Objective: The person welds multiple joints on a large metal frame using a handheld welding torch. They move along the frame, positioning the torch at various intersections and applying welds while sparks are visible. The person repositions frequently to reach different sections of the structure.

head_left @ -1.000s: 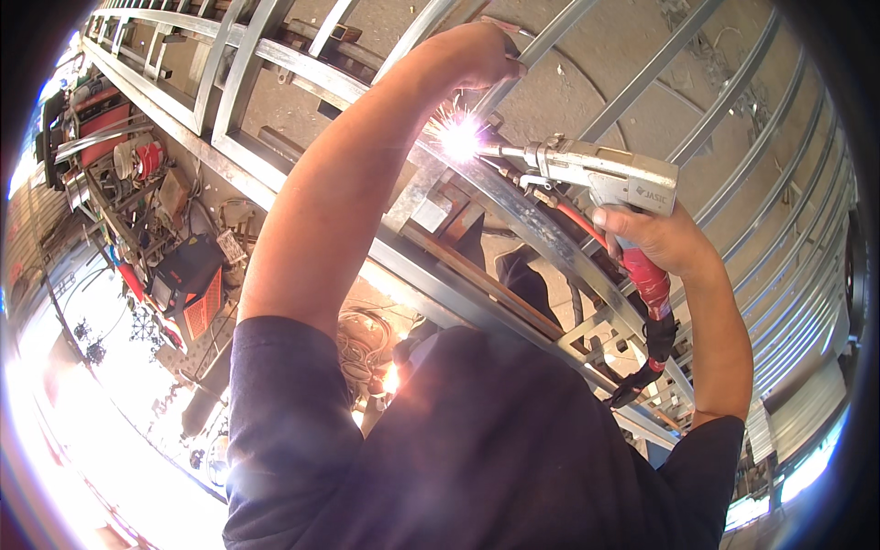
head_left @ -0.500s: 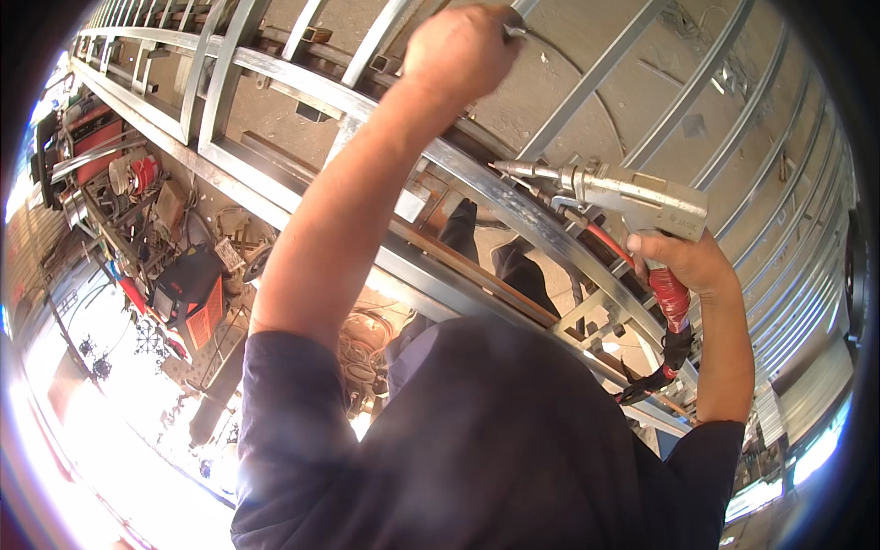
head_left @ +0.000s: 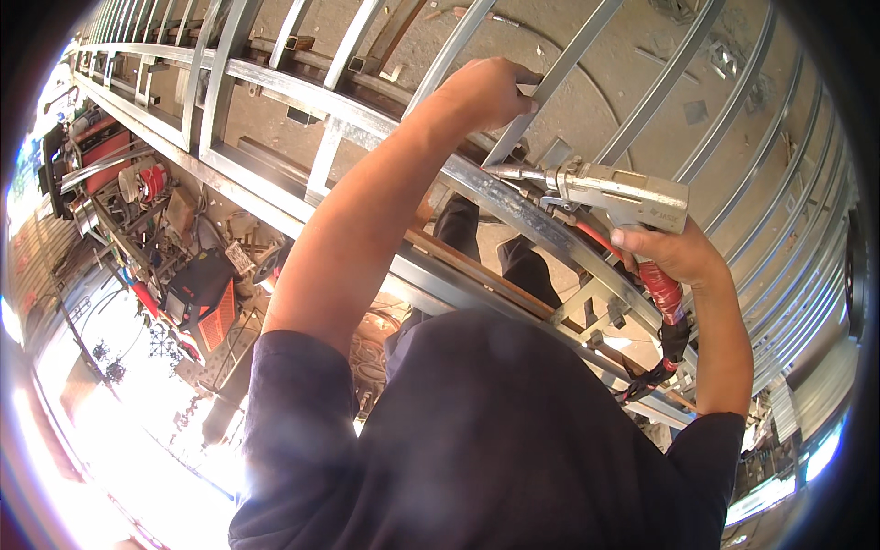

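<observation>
My right hand (head_left: 674, 252) is wrapped around the grip of a welding gun (head_left: 623, 194), which has a grey metal body, a narrow nozzle and a red-taped handle. The nozzle tip points left, close to where an upright metal bar (head_left: 577, 50) meets a long frame rail (head_left: 522, 206). My left hand (head_left: 490, 92) is at that same bar, a little above the nozzle, with thumb and forefinger against its side. Part of the grip is hidden behind the fingers. A dark cable (head_left: 674, 344) hangs from the handle toward my waist.
More parallel metal bars (head_left: 733, 101) spread to the right, over a dusty floor (head_left: 587, 119) with offcuts. A second rail (head_left: 261, 192) crosses at left. Beyond it stand a black and red machine (head_left: 203, 293), a red-and-white spool (head_left: 147, 179) and loose cables.
My left hand has come down and slightly right, from a bar further left to the bar by the nozzle. The welding gun stays in my right hand, shifted slightly left.
</observation>
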Available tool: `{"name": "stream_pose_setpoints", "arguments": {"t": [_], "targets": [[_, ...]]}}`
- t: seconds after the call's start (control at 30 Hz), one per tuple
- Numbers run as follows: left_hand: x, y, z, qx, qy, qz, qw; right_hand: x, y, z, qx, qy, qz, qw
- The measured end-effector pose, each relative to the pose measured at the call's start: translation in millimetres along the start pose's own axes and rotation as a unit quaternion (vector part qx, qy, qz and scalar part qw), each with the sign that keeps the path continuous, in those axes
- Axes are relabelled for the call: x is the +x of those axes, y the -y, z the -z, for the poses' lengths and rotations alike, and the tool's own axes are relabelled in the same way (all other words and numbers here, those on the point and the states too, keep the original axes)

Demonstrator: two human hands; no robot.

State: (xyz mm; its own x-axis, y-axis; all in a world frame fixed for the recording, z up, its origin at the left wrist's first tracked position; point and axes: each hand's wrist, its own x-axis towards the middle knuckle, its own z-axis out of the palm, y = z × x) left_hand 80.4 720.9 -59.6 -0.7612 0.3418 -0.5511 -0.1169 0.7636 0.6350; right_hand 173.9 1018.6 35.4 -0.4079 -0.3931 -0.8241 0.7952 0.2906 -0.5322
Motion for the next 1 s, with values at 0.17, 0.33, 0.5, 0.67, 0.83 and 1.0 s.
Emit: {"name": "stream_pose_setpoints", "arguments": {"t": [0.17,0.33,0.5,0.67,0.83,1.0], "targets": [[-0.3,-5.0,2.3,-0.021,0.024,0.031,0.999,-1.0,0.0,-1.7,-0.015,0.001,0.004,1.000],[3.9,-2.5,2.1,0.024,0.031,-0.003,0.999,-1.7,1.4,-2.4,-0.013,0.000,-0.003,1.000],[6.1,-0.6,-1.2,0.013,0.012,0.010,1.000,-1.0,-0.3,-1.2,-0.020,-0.002,-0.011,1.000],[6.3,-4.0,2.6,0.010,0.044,0.014,0.999,-2.0,-1.7,-1.2,-0.005,-0.002,-0.007,1.000],[3.4,-8.2,6.6,0.045,0.048,0.002,0.998,-1.7,-5.1,2.6,-0.001,0.003,-0.006,1.000],[9.0,5.2,-3.1,0.011,0.031,0.010,0.999,-5.7,-1.0,0.0,-0.005,-0.002,-0.010,1.000]]}}
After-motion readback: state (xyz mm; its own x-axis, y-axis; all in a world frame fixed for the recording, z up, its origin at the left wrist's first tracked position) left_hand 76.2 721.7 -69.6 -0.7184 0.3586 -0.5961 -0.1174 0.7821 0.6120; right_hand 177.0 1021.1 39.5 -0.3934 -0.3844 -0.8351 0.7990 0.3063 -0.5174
